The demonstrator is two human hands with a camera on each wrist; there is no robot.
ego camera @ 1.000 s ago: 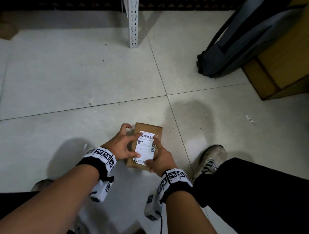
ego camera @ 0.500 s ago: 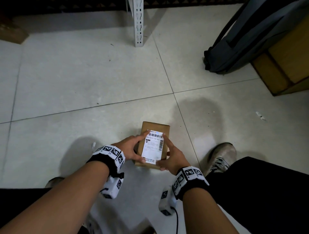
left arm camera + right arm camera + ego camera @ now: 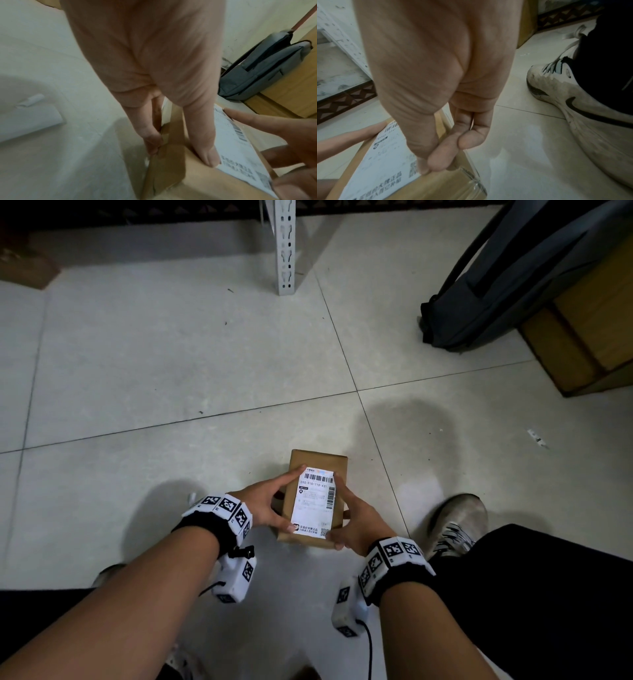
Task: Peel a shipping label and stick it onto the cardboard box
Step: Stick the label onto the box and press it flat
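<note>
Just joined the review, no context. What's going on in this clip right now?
A person crouched on a tiled floor is sticking a shipping label onto a small cardboard box. The label already lies on the box's top face. The left hand and right hand hold the box from either side, with fingertips pressing the label's corners. A grey backpack leans nearby, untouched.

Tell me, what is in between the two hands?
The cardboard box with the white shipping label on top lies between the left hand and the right hand. The head view shows it best.
</note>
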